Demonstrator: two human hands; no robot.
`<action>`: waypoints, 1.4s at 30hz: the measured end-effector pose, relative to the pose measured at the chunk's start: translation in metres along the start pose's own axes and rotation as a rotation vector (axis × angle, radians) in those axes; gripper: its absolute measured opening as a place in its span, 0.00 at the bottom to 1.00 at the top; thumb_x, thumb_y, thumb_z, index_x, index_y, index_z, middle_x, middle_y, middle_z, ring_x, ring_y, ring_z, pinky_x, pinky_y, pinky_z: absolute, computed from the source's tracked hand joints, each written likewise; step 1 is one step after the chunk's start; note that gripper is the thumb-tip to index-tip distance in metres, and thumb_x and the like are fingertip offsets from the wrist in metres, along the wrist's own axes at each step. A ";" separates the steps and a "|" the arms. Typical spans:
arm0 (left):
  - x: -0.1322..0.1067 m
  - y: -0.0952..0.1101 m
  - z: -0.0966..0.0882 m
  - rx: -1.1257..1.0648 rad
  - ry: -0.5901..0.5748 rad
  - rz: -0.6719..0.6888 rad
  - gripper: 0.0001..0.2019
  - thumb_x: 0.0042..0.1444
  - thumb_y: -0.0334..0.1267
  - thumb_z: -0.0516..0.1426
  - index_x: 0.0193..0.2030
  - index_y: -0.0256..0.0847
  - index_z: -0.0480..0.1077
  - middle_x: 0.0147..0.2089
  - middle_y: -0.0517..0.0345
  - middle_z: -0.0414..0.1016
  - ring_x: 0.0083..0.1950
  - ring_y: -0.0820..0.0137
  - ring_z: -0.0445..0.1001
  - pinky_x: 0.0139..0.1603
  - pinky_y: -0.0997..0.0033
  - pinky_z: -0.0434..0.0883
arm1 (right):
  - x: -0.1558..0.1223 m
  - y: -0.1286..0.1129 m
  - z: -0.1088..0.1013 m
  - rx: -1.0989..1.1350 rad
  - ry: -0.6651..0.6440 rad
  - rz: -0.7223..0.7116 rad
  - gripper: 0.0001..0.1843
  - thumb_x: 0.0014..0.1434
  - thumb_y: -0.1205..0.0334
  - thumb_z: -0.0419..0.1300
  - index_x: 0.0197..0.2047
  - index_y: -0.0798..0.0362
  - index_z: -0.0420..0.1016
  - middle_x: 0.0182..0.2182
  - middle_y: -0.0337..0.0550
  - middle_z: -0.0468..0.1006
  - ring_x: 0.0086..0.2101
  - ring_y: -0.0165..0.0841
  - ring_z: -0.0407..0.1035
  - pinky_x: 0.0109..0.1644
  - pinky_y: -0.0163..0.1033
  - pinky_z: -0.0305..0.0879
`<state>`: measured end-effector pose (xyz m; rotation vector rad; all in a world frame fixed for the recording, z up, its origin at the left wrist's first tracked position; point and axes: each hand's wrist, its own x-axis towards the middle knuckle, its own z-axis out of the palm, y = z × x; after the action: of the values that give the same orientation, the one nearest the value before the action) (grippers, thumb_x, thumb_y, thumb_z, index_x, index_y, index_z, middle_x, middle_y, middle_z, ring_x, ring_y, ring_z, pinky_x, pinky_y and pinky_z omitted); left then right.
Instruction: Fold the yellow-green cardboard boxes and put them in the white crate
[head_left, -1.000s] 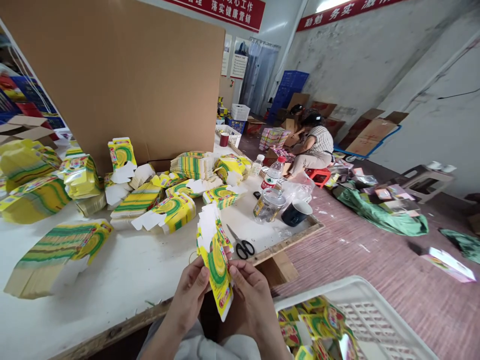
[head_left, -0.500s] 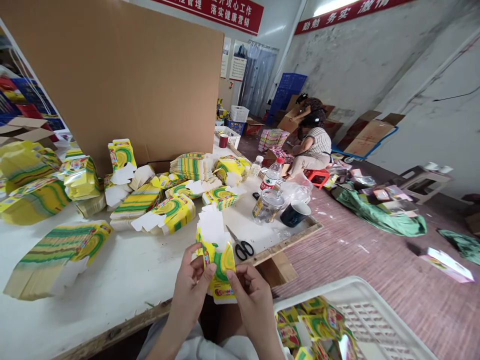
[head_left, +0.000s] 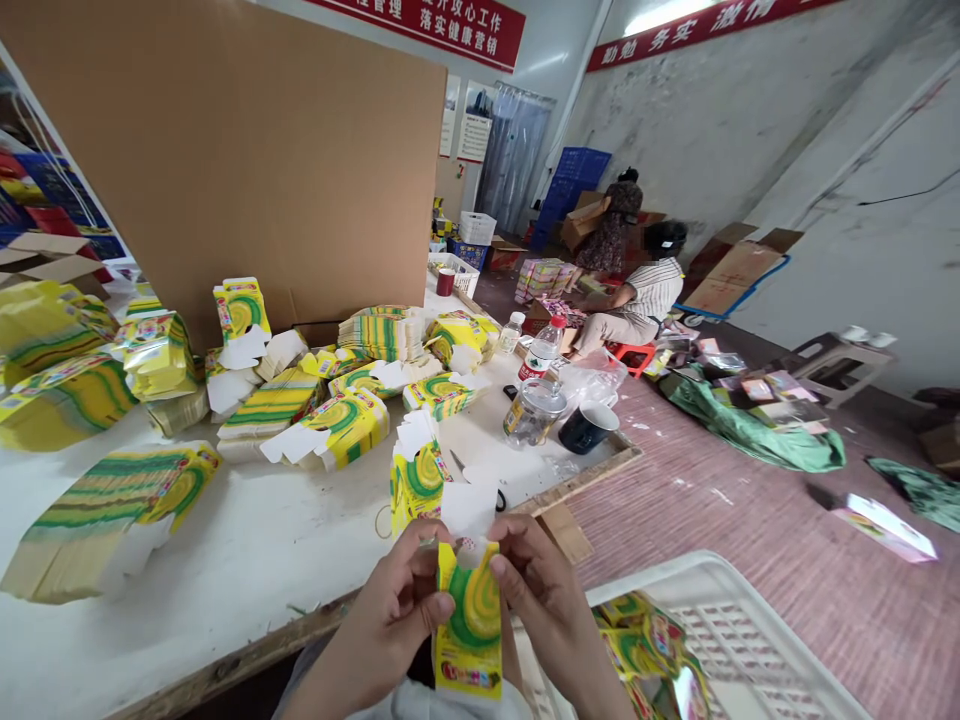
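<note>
Both my hands hold a small yellow-and-green carton point(head_left: 469, 620) upright over the table's near edge. My left hand point(head_left: 401, 612) pinches its left side with thumb and fingers closed. My right hand point(head_left: 541, 598) grips its right side, fingertips at the white top flaps point(head_left: 466, 508), which stand open. Just behind it a small stack of flat cartons point(head_left: 415, 478) stands on the white table point(head_left: 247, 540).
Stacks of flat yellow cartons point(head_left: 105, 510) cover the table before a big cardboard sheet point(head_left: 247, 150). Scissors, a jar point(head_left: 531, 412), a dark cup point(head_left: 587, 427) and bottles sit at the right end. A white crate point(head_left: 720, 630) holds folded cartons. Two people point(head_left: 637, 295) work on the floor beyond.
The carton came away from the flat stack, moved down toward me and opened into a box shape. My hands dropped lower with it. A person at the back stood up.
</note>
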<state>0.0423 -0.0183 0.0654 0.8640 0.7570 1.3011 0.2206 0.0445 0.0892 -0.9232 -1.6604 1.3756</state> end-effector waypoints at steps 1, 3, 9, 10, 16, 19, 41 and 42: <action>0.000 -0.001 0.001 -0.019 -0.027 -0.006 0.16 0.60 0.43 0.65 0.52 0.48 0.67 0.42 0.56 0.81 0.40 0.68 0.78 0.41 0.72 0.71 | 0.000 -0.001 -0.001 -0.029 0.014 -0.009 0.13 0.66 0.49 0.60 0.41 0.50 0.73 0.29 0.38 0.73 0.30 0.31 0.67 0.32 0.32 0.65; -0.001 -0.001 0.004 -0.046 -0.057 -0.020 0.18 0.60 0.42 0.65 0.53 0.49 0.66 0.42 0.56 0.82 0.38 0.70 0.78 0.40 0.73 0.71 | 0.001 -0.001 -0.002 -0.083 0.046 -0.030 0.16 0.67 0.47 0.59 0.35 0.51 0.73 0.27 0.37 0.70 0.28 0.30 0.64 0.30 0.31 0.62; -0.002 -0.001 0.004 -0.072 -0.066 -0.042 0.35 0.60 0.43 0.65 0.70 0.53 0.54 0.51 0.49 0.81 0.45 0.64 0.80 0.47 0.66 0.72 | 0.001 0.005 -0.002 -0.086 0.159 -0.063 0.15 0.64 0.47 0.62 0.36 0.51 0.74 0.29 0.40 0.76 0.29 0.33 0.71 0.32 0.33 0.68; -0.002 -0.001 0.003 -0.038 -0.064 -0.046 0.31 0.60 0.43 0.64 0.68 0.51 0.60 0.52 0.49 0.81 0.45 0.64 0.79 0.47 0.67 0.72 | 0.001 0.007 -0.003 -0.079 0.202 -0.069 0.14 0.63 0.47 0.63 0.39 0.50 0.75 0.31 0.42 0.78 0.32 0.35 0.73 0.35 0.34 0.71; 0.004 -0.002 0.001 0.213 0.072 0.015 0.19 0.62 0.45 0.61 0.59 0.48 0.70 0.49 0.51 0.82 0.40 0.66 0.78 0.45 0.69 0.73 | -0.001 0.005 -0.009 -0.084 0.167 -0.006 0.20 0.65 0.44 0.58 0.46 0.50 0.80 0.31 0.44 0.79 0.33 0.37 0.75 0.35 0.37 0.71; 0.004 -0.002 0.001 0.304 0.093 0.007 0.22 0.64 0.45 0.60 0.63 0.47 0.68 0.49 0.49 0.83 0.41 0.63 0.79 0.46 0.67 0.74 | -0.001 -0.002 -0.008 -0.185 0.035 0.062 0.17 0.60 0.54 0.64 0.51 0.51 0.79 0.23 0.33 0.68 0.23 0.30 0.64 0.26 0.33 0.62; -0.003 0.003 0.002 0.121 0.112 -0.015 0.24 0.59 0.44 0.64 0.61 0.45 0.69 0.46 0.49 0.84 0.40 0.63 0.80 0.41 0.69 0.74 | 0.000 0.009 0.002 -0.121 0.074 0.022 0.15 0.63 0.51 0.62 0.49 0.51 0.77 0.29 0.39 0.75 0.29 0.33 0.69 0.32 0.35 0.66; -0.002 0.002 0.003 0.099 0.117 -0.016 0.23 0.58 0.44 0.65 0.59 0.45 0.71 0.44 0.50 0.85 0.39 0.64 0.80 0.41 0.69 0.74 | 0.000 0.010 0.001 -0.068 0.098 0.031 0.15 0.62 0.50 0.63 0.46 0.51 0.78 0.30 0.41 0.77 0.30 0.34 0.70 0.34 0.36 0.68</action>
<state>0.0443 -0.0207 0.0685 0.8649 0.9254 1.3168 0.2201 0.0454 0.0796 -1.0425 -1.6333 1.2806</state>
